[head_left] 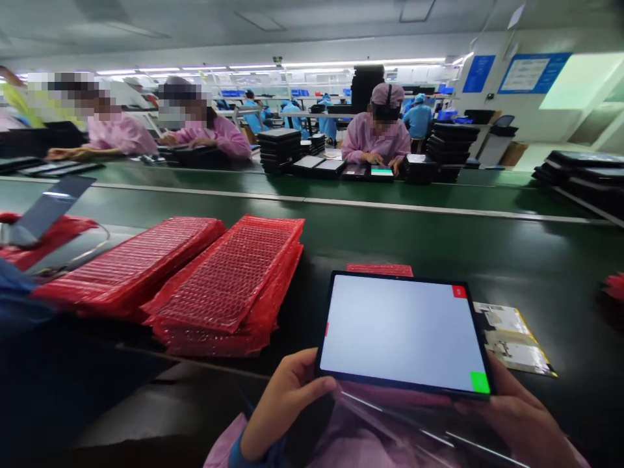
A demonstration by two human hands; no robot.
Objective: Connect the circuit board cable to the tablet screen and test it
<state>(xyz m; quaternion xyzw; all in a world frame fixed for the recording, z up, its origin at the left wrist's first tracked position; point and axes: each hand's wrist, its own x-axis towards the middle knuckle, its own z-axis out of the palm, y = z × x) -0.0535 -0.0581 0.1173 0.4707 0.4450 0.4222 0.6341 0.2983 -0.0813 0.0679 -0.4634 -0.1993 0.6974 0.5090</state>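
Observation:
Between my two hands is a tablet (400,331) with a lit, nearly white screen. A red block shows in its upper right corner, a green one at lower right, and a small red mark on the left edge. My left hand (297,390) grips the lower left corner, thumb on the bezel. My right hand (521,409) is closed around the lower right corner, its fingers partly hidden behind the tablet. Clear plastic film (404,422) hangs below the tablet, over my lap. Part of a red bubble-wrap piece (380,268) shows behind the tablet's top edge.
Two stacks of red bubble-wrap pouches (234,279) (141,260) lie to the left. A battery-like silver part (517,338) lies right of the tablet. Across the green bench (331,227), a co-worker (377,130) handles a lit tablet between black stacks (451,153). More black items (580,175) are piled at far right.

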